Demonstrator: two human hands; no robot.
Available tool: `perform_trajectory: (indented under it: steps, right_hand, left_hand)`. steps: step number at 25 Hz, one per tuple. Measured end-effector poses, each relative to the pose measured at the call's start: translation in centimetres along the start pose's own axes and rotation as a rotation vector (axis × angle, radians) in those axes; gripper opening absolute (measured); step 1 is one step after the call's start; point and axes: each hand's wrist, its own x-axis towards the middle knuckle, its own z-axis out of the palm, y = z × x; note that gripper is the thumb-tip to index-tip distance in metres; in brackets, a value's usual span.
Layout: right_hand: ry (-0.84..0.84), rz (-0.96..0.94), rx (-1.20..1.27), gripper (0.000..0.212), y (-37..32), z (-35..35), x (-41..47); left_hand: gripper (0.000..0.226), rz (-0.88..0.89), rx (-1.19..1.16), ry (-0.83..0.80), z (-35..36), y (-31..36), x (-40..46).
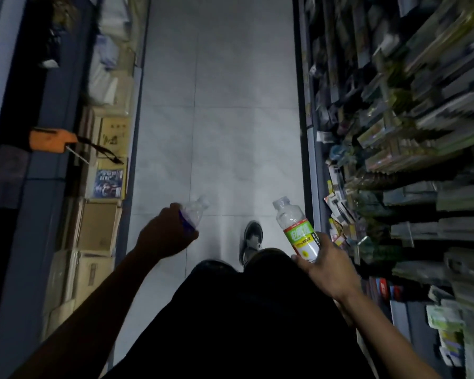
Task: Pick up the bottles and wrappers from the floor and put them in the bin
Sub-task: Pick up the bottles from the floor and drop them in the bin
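— Reading anything on the clear plastic bottle with the green, white and yellow label (298, 231)?

— Only large pale characters on the green band, too soft to make out; smaller print below also illegible. White cap, clear body, tilted with the neck toward upper left. Held low right of centre by the right hand (330, 269), fingers curled round its lower end, hiding the base.

— And on the left?

— Crumpled clear plastic bottle with a blue label (193, 214), blurred, no writing legible. Gripped left of centre by the left hand (166, 235), fingers wrapped round its lower part, neck pointing to upper right. Both bottles held above the pale grey tiled floor (219, 119).

— Hard to make out elsewhere?

— Packaged goods on the dark shelving (394, 132) along the right edge, smeared. Brown cardboard boxes (93, 233) at lower left, markings unreadable. One dark shoe (251, 239) at lower centre, partly cut off by dark clothing.
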Motion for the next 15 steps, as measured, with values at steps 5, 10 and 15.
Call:
perform_trajectory:
  steps: [5, 10, 15]
  right_hand:
    - [-0.016, -0.131, -0.070, 0.064, -8.8, -6.0, 13.1]
    - [-0.005, -0.220, -0.091, 0.065, -20.0, -9.8, 25.9]
    - [0.016, -0.227, -0.129, 0.065, -30.8, -11.9, 36.8]
  left_hand:
    - [0.099, -0.120, -0.136, -0.133, -3.9, -0.3, 4.9]
    - [0.099, -0.260, -0.315, -0.149, -9.7, -2.0, 10.9]
    - [0.103, -0.267, -0.369, -0.154, -19.1, -2.7, 22.8]
